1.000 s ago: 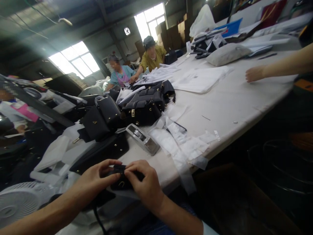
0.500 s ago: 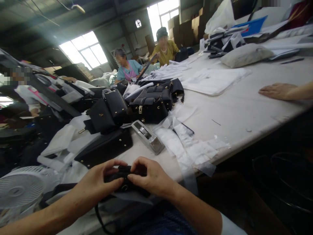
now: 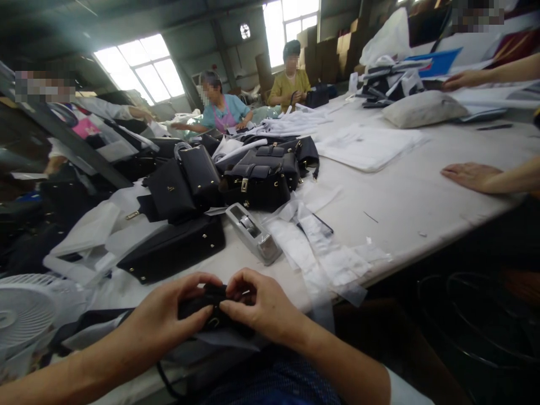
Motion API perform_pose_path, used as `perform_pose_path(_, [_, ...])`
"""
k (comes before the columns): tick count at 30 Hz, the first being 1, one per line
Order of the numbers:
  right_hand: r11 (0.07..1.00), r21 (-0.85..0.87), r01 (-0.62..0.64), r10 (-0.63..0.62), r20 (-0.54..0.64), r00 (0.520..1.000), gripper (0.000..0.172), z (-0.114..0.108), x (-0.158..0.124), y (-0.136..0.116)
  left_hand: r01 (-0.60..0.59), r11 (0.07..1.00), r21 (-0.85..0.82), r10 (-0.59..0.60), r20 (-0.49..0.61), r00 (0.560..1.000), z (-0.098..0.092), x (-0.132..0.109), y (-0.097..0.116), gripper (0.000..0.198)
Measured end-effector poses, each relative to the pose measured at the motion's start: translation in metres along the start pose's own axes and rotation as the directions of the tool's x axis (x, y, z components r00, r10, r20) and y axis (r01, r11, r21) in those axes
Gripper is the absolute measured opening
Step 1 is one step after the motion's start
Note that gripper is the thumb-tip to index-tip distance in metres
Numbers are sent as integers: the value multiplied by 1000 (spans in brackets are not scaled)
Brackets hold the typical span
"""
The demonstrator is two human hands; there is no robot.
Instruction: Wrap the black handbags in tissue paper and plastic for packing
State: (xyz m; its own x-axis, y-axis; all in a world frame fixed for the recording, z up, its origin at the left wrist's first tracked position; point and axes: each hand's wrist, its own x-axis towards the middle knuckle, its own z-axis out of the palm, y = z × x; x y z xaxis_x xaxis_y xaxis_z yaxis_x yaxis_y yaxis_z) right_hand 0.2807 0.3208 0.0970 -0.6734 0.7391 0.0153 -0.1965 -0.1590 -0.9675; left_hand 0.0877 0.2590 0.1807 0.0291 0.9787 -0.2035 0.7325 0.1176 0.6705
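Note:
My left hand (image 3: 164, 318) and my right hand (image 3: 264, 306) meet at the near edge of the white table (image 3: 400, 191). Both pinch a small black strap piece with a gold ring (image 3: 211, 309) between fingers and thumbs. A thin black strap hangs down from it below my left wrist. Just beyond my hands a flat black bag with gold studs (image 3: 172, 247) lies on the table, and a grey tape dispenser (image 3: 253, 233) sits to its right.
Several black handbags (image 3: 257, 180) are piled mid-table among white paper strips (image 3: 320, 253). A white fan (image 3: 21, 312) stands at the lower left. Another person's hand (image 3: 468, 175) rests flat on the right. Two seated people work at the far end, beside a grey cushion (image 3: 422, 108).
My hands keep their pinch on the strap piece and hardly shift. The view has swung slightly; the other person's hand on the right now lies lower and nearer.

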Motion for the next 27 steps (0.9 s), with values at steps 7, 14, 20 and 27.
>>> perform_pose_path(7, [999,-12,-52,52,51,997,23,-1,3,-5,6,999,-38,-6,-2,1000,2,-3,-1,31])
perform_pose_path(14, [984,-178,-28,32,20,999,16,3,0,-8,-21,1000,-2,21,-71,997,7,-5,-8,30])
perform_pose_path(20, [963,-263,64,-84,-65,994,8,11,-3,-3,-17,1000,-13,16,-69,998,7,1,-11,25])
perform_pose_path(27, [996,-87,-19,6,-151,989,20,17,-7,5,82,992,-93,-81,12,997,4,2,-12,39])
